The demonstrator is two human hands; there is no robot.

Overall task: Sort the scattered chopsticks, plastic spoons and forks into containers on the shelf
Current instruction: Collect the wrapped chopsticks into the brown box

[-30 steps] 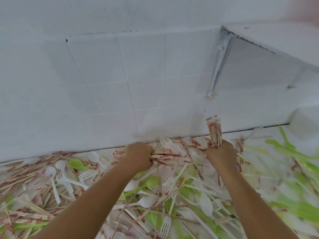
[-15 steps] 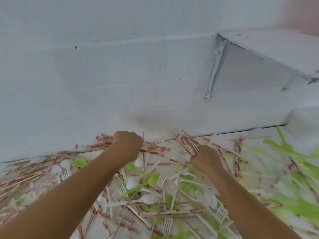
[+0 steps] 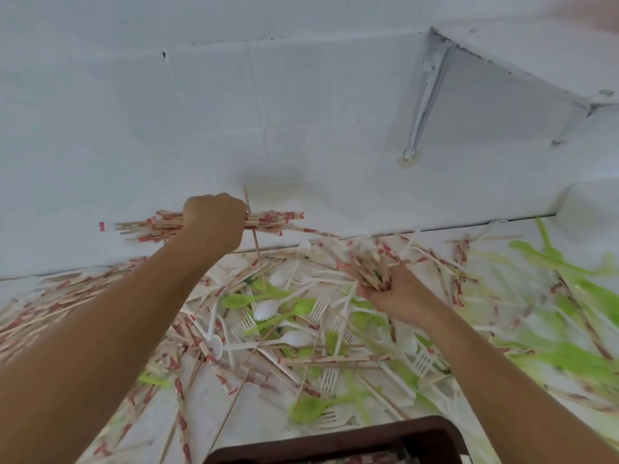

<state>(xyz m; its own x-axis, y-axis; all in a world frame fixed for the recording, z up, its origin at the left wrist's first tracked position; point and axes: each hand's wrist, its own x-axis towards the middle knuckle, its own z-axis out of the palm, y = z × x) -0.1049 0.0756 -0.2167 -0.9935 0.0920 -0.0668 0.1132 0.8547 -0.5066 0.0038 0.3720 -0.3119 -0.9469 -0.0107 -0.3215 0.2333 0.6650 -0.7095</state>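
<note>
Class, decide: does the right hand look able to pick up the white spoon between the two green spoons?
Probably not: the right hand is full, gripping a chopstick bundle. The white spoon lies uncovered atop the pile, so nothing else blocks it.

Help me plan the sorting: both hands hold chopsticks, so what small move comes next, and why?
Probably carry the right hand over and lay its chopstick clump against the raised bundle in the left hand: each hand grips wrapped chopsticks, so merging them frees one hand.

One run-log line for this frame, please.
stage: gathering chopsticks | left hand: grips chopstick bundle, held level | right hand: grips second bundle, low over cutlery pile | sorting: not yet done
</note>
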